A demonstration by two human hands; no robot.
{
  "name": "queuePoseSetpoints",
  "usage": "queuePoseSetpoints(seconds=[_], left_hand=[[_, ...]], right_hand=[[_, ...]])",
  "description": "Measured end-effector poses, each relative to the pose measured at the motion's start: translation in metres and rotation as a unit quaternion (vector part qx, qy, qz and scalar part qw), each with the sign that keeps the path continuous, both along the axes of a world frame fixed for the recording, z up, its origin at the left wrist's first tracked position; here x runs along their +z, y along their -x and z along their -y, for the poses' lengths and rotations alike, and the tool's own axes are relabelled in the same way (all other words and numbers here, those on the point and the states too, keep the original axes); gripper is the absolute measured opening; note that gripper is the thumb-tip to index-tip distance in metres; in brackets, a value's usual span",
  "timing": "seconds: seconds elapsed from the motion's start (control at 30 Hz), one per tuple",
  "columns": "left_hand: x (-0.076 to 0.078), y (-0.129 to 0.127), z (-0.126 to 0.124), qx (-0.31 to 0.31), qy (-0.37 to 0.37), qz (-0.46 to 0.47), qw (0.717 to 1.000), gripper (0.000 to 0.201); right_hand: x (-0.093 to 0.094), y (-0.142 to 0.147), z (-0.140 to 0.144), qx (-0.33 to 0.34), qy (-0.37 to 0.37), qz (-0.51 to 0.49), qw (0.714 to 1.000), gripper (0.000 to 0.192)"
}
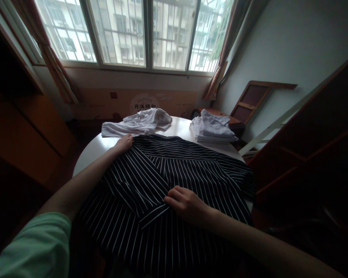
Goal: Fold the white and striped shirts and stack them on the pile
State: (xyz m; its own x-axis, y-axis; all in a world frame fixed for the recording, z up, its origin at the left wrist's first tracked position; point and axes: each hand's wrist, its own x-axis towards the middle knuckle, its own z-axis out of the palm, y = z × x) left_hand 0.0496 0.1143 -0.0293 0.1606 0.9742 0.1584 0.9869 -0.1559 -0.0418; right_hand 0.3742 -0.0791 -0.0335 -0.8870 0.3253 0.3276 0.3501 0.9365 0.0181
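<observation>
A black shirt with white stripes point(197, 177) lies spread over the round white table, its lower part hanging past the near edge. One sleeve is folded inward across the body, its cuff near the middle. My left hand point(124, 143) is closed on the shirt's upper left edge, at the shoulder. My right hand point(187, 202) pinches the cuff end of the folded sleeve, fingers pressed together. The other sleeve trails off over the right side of the table.
On the white table point(89, 154), a rumpled white garment point(142, 121) lies at the back left. A stack of folded white clothes point(213, 127) sits at the back right. Beyond are a barred window point(121, 34), a printed carton point(98, 102) and a leaning wooden frame point(251, 100).
</observation>
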Motion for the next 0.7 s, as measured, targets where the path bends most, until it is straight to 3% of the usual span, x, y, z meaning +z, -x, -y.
queuePoseSetpoints(seconds=[0.2,0.43,0.6,0.7], left_hand=[[-0.006,-0.003,0.017,0.005,-0.157,0.048,0.986,0.021],[0.002,-0.008,0.02,-0.035,-0.067,0.027,0.997,0.031],[0.001,-0.016,0.03,-0.017,-0.024,0.026,0.999,0.051],[-0.008,-0.019,0.037,-0.026,-0.014,0.028,0.999,0.059]], right_hand=[[-0.004,-0.002,0.002,0.005,0.02,-0.011,1.0,0.022],[0.002,-0.01,0.005,-0.029,0.053,-0.031,0.998,0.017],[0.008,-0.05,0.004,-0.177,0.138,-0.145,0.964,0.013],[0.006,-0.086,0.008,-0.283,0.136,-0.166,0.935,0.011]])
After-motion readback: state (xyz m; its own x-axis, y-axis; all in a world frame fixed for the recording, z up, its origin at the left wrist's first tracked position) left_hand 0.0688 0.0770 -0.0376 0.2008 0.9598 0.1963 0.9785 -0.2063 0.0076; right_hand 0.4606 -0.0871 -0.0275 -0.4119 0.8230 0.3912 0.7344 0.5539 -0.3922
